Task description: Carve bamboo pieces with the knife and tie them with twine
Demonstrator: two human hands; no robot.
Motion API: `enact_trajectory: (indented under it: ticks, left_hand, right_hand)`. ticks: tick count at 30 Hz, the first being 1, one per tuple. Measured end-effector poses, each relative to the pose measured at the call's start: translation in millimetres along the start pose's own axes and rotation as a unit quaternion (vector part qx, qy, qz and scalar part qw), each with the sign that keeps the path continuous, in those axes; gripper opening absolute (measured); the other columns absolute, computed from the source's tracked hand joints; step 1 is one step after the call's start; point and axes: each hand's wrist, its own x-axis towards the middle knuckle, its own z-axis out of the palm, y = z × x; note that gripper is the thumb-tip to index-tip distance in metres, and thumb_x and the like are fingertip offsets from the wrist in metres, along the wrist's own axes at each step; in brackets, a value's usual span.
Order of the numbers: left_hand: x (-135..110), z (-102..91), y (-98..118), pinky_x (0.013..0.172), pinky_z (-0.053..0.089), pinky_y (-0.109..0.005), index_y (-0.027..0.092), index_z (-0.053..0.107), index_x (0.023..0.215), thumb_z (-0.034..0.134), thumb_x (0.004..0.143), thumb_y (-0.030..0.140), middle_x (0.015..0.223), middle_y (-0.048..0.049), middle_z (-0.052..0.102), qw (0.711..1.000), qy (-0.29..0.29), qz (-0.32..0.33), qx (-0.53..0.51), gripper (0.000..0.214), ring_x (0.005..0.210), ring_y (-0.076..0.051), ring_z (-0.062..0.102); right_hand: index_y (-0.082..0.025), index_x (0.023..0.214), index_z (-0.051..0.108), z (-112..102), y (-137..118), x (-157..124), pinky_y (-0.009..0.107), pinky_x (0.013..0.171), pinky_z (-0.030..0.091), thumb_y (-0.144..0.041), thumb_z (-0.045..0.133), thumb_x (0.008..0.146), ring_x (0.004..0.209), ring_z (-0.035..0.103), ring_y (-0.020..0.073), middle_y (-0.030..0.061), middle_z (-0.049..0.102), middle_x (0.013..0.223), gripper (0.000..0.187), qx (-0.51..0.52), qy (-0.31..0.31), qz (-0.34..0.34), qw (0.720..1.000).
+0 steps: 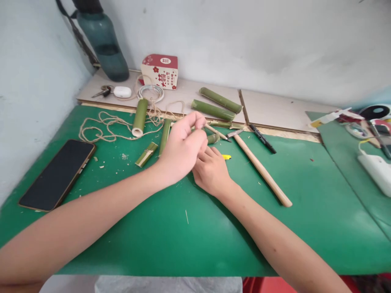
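My left hand (181,152) is raised a little over the middle of the green table mat (159,236), its fingers curled in; what they hold, if anything, is hidden. Close against it, my right hand (212,171) is low over the mat with bent, closed fingers, and its grip is hidden too. A small yellow piece (226,157) shows just past the right knuckles; I cannot tell whether it is held. Behind the hands lie a bamboo piece (213,138), a thin pointed stick (217,132) and an upright-looking green bamboo length (165,136).
A hammer (262,171) and black pen (262,138) lie right. Left are a phone (58,175), split bamboo (146,154), a bamboo tube (140,118) and loose twine (104,126). On the back ledge stand a bottle (105,47), red-white box (160,73) and bamboo lengths (220,100).
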Motion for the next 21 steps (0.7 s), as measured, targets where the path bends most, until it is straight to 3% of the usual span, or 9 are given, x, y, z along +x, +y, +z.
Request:
enact_trajectory:
  ticks: [5,9,12,18,21]
  left_hand:
    - [9.1,-3.0,7.8,0.044,0.022,-0.015,0.023,0.040,0.080,0.054,0.088,0.009,0.051,0.0109,0.027,0.999,0.042,-0.017,-0.001,0.020,0.041,-0.004,0.023]
    - [12.0,-12.4,13.2,0.052,0.038,-0.019,0.019,0.059,0.082,0.061,0.095,0.025,0.056,0.0049,0.041,0.996,-0.076,-0.033,0.032,0.015,0.052,-0.008,0.040]
    - [14.6,-21.4,16.7,0.062,0.046,-0.022,0.015,0.071,0.085,0.061,0.098,0.027,0.065,-0.0015,0.053,0.986,-0.154,-0.037,0.049,0.021,0.066,-0.012,0.052]
    - [22.4,-32.1,15.7,0.068,0.049,-0.024,0.016,0.075,0.085,0.077,0.088,0.024,0.076,-0.0031,0.066,0.981,-0.169,-0.024,0.088,0.009,0.075,-0.015,0.064]
    - [24.7,-33.5,13.1,0.074,0.051,-0.026,0.014,0.072,0.076,0.069,0.092,0.018,0.080,-0.0050,0.070,0.981,-0.178,-0.009,0.083,0.016,0.078,-0.015,0.065]
  right_hand:
    - [-0.020,0.084,0.065,-4.8,4.9,-3.1,0.037,0.072,0.029,-0.027,0.052,0.106,0.079,0.044,0.0211,0.0042,0.061,0.078,0.026,0.000,0.008,0.013,1.000]
    - [-0.021,0.086,0.065,-7.4,8.5,-5.5,0.037,0.072,0.030,-0.028,0.054,0.105,0.081,0.047,0.0215,0.0044,0.063,0.080,0.023,0.018,0.007,0.021,1.000]
    - [-0.022,0.088,0.066,-10.7,12.7,-8.2,0.037,0.072,0.031,-0.028,0.055,0.105,0.083,0.049,0.0221,0.0049,0.064,0.082,0.021,0.036,-0.005,0.031,0.999]
    - [-0.022,0.089,0.066,-15.4,17.2,-11.1,0.037,0.073,0.034,-0.031,0.054,0.105,0.083,0.051,0.0224,0.0053,0.065,0.083,0.022,0.076,-0.014,0.037,0.996]
    - [-0.021,0.088,0.066,-14.8,17.1,-10.6,0.037,0.072,0.035,-0.031,0.056,0.105,0.081,0.051,0.0221,0.0051,0.065,0.082,0.022,0.078,-0.013,0.033,0.996]
